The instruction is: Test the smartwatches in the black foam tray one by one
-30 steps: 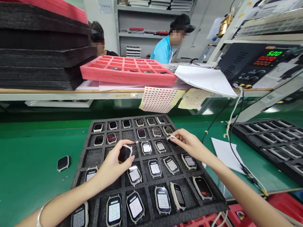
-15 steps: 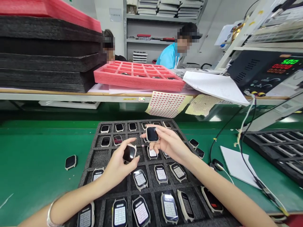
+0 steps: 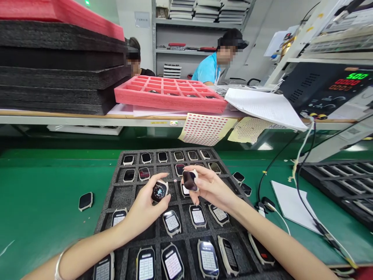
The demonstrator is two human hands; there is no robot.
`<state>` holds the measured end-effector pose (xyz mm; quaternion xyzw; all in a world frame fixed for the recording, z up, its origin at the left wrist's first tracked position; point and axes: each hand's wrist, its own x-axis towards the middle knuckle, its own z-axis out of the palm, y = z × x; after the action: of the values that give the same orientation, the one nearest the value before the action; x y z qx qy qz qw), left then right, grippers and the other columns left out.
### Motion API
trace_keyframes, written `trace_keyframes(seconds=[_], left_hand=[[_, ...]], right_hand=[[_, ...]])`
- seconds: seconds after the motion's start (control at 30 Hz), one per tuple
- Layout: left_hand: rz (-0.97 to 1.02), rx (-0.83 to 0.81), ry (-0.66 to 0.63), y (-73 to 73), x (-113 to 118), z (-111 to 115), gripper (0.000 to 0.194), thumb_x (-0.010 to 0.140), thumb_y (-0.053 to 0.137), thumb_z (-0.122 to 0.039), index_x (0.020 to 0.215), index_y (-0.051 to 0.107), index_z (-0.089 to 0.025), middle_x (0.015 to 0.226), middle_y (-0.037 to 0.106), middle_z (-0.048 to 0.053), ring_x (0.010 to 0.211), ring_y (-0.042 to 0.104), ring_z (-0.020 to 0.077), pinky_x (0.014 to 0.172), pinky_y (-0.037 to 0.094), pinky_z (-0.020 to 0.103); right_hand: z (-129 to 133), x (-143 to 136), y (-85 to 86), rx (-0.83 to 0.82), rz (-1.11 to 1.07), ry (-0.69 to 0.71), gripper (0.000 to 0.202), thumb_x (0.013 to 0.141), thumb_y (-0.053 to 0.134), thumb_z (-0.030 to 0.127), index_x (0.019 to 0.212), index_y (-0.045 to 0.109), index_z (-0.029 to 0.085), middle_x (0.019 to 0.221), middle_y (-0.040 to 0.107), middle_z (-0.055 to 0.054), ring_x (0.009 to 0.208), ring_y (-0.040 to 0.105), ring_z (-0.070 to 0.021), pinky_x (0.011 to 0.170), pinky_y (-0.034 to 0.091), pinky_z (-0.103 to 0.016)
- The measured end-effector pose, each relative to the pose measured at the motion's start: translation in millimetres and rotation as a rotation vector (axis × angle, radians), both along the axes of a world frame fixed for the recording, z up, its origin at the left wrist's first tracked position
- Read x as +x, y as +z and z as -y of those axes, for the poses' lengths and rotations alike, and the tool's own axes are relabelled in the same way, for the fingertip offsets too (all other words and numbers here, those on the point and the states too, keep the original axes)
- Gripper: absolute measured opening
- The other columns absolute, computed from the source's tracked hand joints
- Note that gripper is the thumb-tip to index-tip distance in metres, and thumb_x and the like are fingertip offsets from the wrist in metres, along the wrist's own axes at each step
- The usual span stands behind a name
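Observation:
My left hand (image 3: 150,198) grips a smartwatch (image 3: 160,191) whose round dial is lit on a dark screen. In my right hand (image 3: 210,186) is a second smartwatch (image 3: 190,181) with a dark screen, held by its edges between thumb and fingers. Both are above a black foam tray (image 3: 121,196) divided into compartments. Smartwatch bodies without straps lie in many of them; the nearer ones, such as this watch (image 3: 198,216), show white keypad-like screens, while those in the far rows are mostly dark. My right hand partly covers a lit watch below it.
One watch (image 3: 86,201) lies on the green mat left of the tray, two more (image 3: 239,177) to its right. Cables (image 3: 294,186) and a white sheet (image 3: 294,206) lie further right, beside another black tray (image 3: 335,179). A shelf above bears a pink foam tray (image 3: 169,102). Two people sit beyond.
The watch in my left hand has gone from a dark screen to a lit dial. My right hand has lowered its watch toward me and tilted it.

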<state>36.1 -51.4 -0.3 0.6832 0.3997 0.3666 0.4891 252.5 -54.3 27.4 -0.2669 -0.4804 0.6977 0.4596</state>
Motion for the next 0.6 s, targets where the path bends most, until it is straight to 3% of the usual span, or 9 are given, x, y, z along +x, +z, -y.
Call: trace_keyframes(seconds=[0.13, 0.3, 0.5, 0.6], left_hand=[[-0.004, -0.011, -0.004, 1.9, 0, 2, 0.042, 0.083, 0.054, -0.020, 0.124, 0.045, -0.023, 0.105, 0.060, 0.003, 0.090, 0.056, 0.0190, 0.078, 0.043, 0.028], [0.020, -0.005, -0.013, 3.2, 0, 3, 0.032, 0.081, 0.053, -0.017, 0.112, 0.049, -0.022, 0.088, 0.055, 0.000, 0.078, 0.053, 0.0154, 0.072, 0.042, 0.025], [-0.007, -0.008, -0.070, 6.2, -2, 6, 0.026, 0.075, 0.050, -0.009, 0.097, 0.049, -0.021, 0.080, 0.051, -0.003, 0.070, 0.049, 0.0135, 0.066, 0.040, 0.023], [0.009, -0.007, -0.071, 7.4, -2, 8, 0.026, 0.075, 0.049, -0.010, 0.098, 0.047, -0.022, 0.081, 0.052, -0.003, 0.072, 0.049, 0.0137, 0.066, 0.039, 0.023]], right_hand=[[1, 3, -3.6, -0.046, 0.002, 0.082, 0.040, 0.086, 0.066, 0.029, 0.123, 0.054, 0.021, 0.084, 0.065, -0.004, 0.057, 0.066, -0.0145, 0.049, 0.053, -0.023], [3, 0, -2.6, -0.046, 0.002, 0.077, 0.042, 0.085, 0.067, 0.029, 0.124, 0.052, 0.022, 0.088, 0.064, -0.005, 0.058, 0.066, -0.0143, 0.051, 0.054, -0.025], [9, -2, -2.2, 0.032, 0.085, 0.072, 0.036, 0.083, 0.069, 0.032, 0.115, 0.059, 0.019, 0.071, 0.064, 0.000, 0.050, 0.066, -0.0150, 0.047, 0.054, -0.025], [10, -2, -4.4, 0.043, 0.123, 0.076, 0.041, 0.082, 0.070, 0.034, 0.119, 0.058, 0.019, 0.072, 0.065, -0.001, 0.052, 0.067, -0.0164, 0.049, 0.056, -0.027]])
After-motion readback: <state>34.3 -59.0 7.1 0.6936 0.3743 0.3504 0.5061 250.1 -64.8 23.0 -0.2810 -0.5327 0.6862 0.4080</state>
